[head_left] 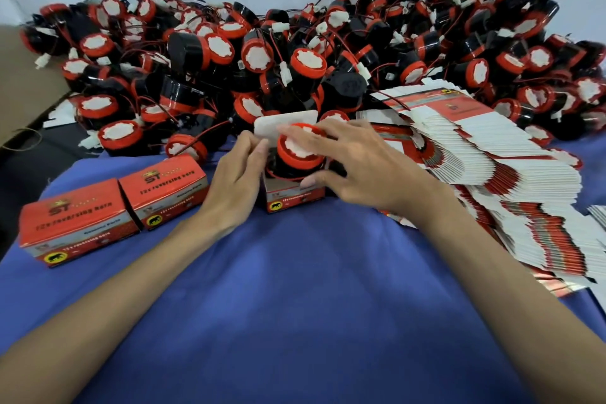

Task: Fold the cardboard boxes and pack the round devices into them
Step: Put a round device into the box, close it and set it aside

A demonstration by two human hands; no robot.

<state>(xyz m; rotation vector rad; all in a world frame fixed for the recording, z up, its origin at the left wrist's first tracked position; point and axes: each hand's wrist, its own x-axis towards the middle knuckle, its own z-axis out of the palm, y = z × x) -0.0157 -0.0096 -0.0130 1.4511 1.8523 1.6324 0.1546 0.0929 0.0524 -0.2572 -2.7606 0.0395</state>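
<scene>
An open red and white cardboard box (293, 197) stands on the blue cloth at the centre, its white lid flap (285, 123) raised behind. A round black device with a red rim and white face (300, 151) sits partly inside the box. My right hand (354, 164) holds this device, fingers over its top and thumb against the box front. The box's left wall is held by my left hand (239, 174), fingers curled at the edge. Two closed red boxes (164, 192) (75, 223) stand to the left.
A big heap of round black and red devices with wires (295, 52) fills the back of the table. A fanned stack of flat unfolded boxes (492, 180) lies on the right. Brown cardboard (26, 88) leans at the far left. Blue cloth (295, 305) covers the near table.
</scene>
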